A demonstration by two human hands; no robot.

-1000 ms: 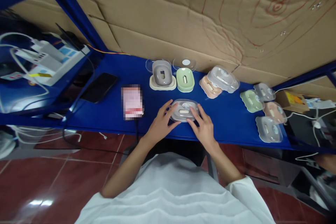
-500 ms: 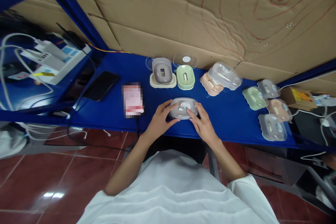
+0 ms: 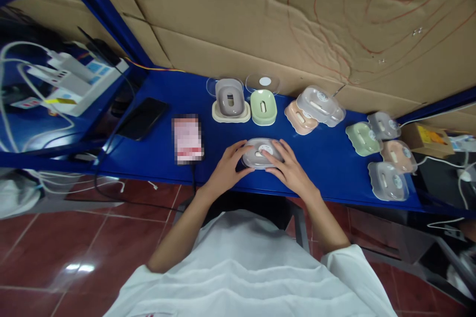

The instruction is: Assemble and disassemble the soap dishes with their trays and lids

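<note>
A grey soap box with a clear lid and a round sticker (image 3: 256, 154) lies on the blue table near its front edge. My left hand (image 3: 231, 166) grips its left end between thumb and fingers. Around the right end curves my right hand (image 3: 290, 166), one finger resting on the sticker. Behind the box stand an open green dish (image 3: 263, 108) and a grey dish (image 3: 230, 101) stacked on a cream base (image 3: 219, 115). Clear lids lie behind these dishes. To their right, a lidded grey box (image 3: 320, 106) leans on a pink one (image 3: 300, 119).
Several lidded boxes, one of them green (image 3: 363, 138), sit at the table's right end. A pixelated item (image 3: 187, 139) and a black phone (image 3: 143, 119) lie at left, near a power strip (image 3: 89, 86). Cardboard (image 3: 230, 20) rises behind the blue table (image 3: 320, 171).
My right hand has shifted slightly, its finger moving a little on the lid's sticker. The camera view has moved slightly. Both hands stay around the grey box.
</note>
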